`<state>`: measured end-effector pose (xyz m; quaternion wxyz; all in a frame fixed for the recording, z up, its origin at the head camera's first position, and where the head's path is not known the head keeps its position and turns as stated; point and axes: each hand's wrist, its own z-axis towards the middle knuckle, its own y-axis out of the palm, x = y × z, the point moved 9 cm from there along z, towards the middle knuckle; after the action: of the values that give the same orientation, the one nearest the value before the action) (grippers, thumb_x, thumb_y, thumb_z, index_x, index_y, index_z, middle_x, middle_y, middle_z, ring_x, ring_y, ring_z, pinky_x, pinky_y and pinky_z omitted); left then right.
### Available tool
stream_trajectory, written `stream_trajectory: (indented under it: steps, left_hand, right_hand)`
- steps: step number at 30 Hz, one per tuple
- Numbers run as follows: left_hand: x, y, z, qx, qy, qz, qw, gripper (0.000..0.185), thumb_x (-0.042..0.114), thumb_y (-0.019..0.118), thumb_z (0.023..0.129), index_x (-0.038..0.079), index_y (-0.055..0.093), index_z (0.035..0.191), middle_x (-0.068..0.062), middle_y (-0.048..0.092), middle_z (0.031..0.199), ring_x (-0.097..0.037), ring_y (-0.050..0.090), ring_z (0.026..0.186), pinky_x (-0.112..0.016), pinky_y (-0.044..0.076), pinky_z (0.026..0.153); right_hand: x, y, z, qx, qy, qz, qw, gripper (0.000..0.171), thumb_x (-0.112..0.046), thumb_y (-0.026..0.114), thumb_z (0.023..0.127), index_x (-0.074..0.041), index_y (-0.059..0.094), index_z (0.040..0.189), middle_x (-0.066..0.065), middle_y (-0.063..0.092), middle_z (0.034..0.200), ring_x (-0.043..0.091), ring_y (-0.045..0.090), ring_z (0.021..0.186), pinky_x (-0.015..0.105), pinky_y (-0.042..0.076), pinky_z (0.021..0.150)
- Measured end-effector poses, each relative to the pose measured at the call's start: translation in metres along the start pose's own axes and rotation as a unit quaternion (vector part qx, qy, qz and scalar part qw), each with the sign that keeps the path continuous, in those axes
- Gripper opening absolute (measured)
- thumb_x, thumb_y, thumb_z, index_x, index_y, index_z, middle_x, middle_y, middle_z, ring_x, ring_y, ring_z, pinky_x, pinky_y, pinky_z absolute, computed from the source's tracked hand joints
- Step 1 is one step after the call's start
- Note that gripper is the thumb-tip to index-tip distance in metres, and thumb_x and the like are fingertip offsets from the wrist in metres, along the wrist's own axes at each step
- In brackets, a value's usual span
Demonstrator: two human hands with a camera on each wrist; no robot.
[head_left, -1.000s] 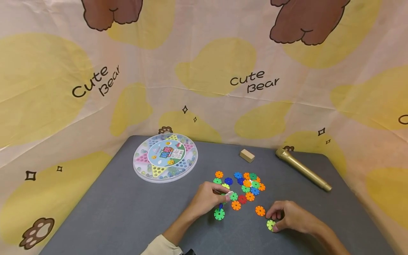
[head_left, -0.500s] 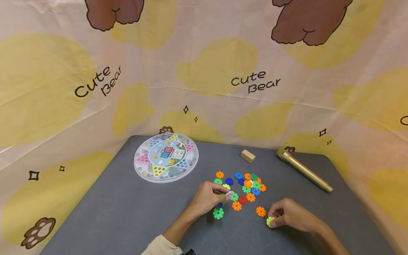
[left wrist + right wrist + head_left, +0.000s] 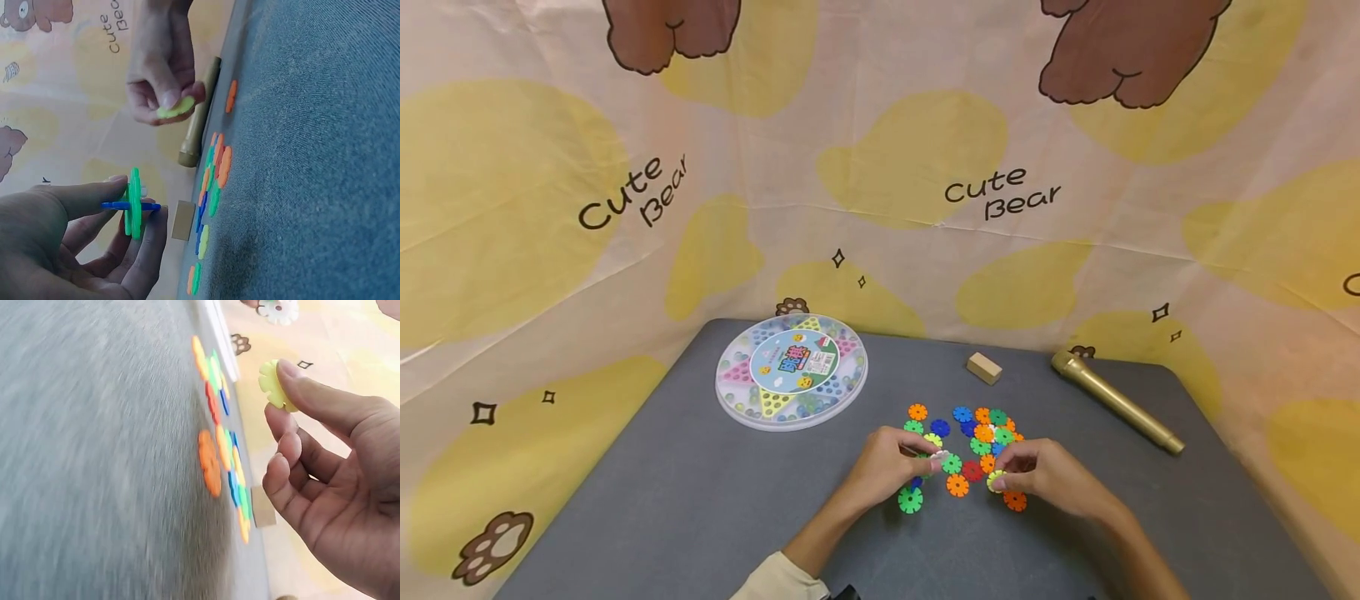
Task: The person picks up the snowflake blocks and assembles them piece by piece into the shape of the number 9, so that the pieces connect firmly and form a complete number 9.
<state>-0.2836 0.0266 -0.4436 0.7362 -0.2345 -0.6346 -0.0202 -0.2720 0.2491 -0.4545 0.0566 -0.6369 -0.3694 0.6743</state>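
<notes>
Here, the left hand [image 3: 887,471] pinches joined green and blue discs [image 3: 133,204]; the right hand [image 3: 1048,475] pinches a yellow disc [image 3: 996,481] near the desk's [image 3: 662,500] front edge. Misaligned slots could make it slip.

Round game box [image 3: 791,370] on the table [image 3: 670,500], far left; block [image 3: 982,367] and microphone [image 3: 1116,401] far right (discs [image 3: 977,437] between, nearer).

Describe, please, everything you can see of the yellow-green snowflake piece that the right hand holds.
The yellow-green snowflake piece is a small flat disc of what looks like plastic, with rounded lobes about its rim. The right hand pinches it between thumb and forefinger, lifted clear of the grey table, near the scattered coloured pieces. Only the fingers touch it.
</notes>
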Motion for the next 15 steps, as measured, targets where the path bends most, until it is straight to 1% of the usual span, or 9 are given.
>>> stream_trajectory:
  steps: [2,4,9,12,15]
  left_hand:
    - [0.000,0.000,0.000,0.001,0.002,-0.001,1.0000,0.008,0.013,0.086,0.089,0.011,0.086,0.096,-0.001,0.081,0.093,-0.008,0.072,0.074,-0.023,0.058,0.068]
    - [0.001,-0.001,0.000,0.003,0.004,0.001,1.0000,0.008,0.013,0.086,0.088,0.010,0.086,0.095,-0.002,0.081,0.092,-0.008,0.072,0.074,-0.023,0.058,0.068]
    - [-0.001,-0.002,0.001,0.006,0.000,0.005,1.0000,0.008,0.012,0.086,0.088,0.011,0.086,0.095,-0.001,0.081,0.091,-0.008,0.072,0.073,-0.023,0.058,0.068]
    - [-0.002,-0.002,0.002,0.006,-0.001,0.000,1.0000,0.008,0.012,0.087,0.088,0.010,0.086,0.095,-0.001,0.081,0.091,-0.008,0.071,0.073,-0.023,0.058,0.068]
    - [-0.003,-0.003,0.002,0.006,0.002,-0.004,1.0000,0.008,0.011,0.087,0.088,0.008,0.085,0.095,-0.003,0.081,0.091,-0.009,0.072,0.074,-0.023,0.058,0.068]
  right_hand:
    - [-0.002,0.001,0.005,0.004,0.005,0.009,1.000,0.014,-0.025,0.084,0.093,-0.013,0.078,0.097,0.002,0.072,0.085,0.018,0.063,0.075,0.027,0.056,0.066]
    - [-0.005,0.002,0.010,0.008,0.010,0.018,1.000,0.014,-0.023,0.082,0.095,-0.011,0.079,0.099,0.007,0.073,0.087,0.021,0.064,0.074,0.030,0.057,0.066]
    - [-0.011,0.005,0.019,0.021,0.021,0.037,0.999,0.016,-0.023,0.079,0.097,-0.007,0.077,0.100,0.015,0.074,0.086,0.023,0.064,0.069,0.034,0.059,0.065]
    - [-0.015,0.007,0.025,0.027,0.024,0.051,0.998,0.020,-0.025,0.078,0.098,-0.006,0.076,0.102,0.014,0.075,0.087,0.025,0.065,0.071,0.036,0.060,0.067]
    - [-0.019,0.008,0.029,0.031,0.018,0.058,0.998,0.023,-0.026,0.077,0.099,-0.005,0.076,0.108,0.017,0.074,0.088,0.027,0.065,0.072,0.037,0.059,0.067]
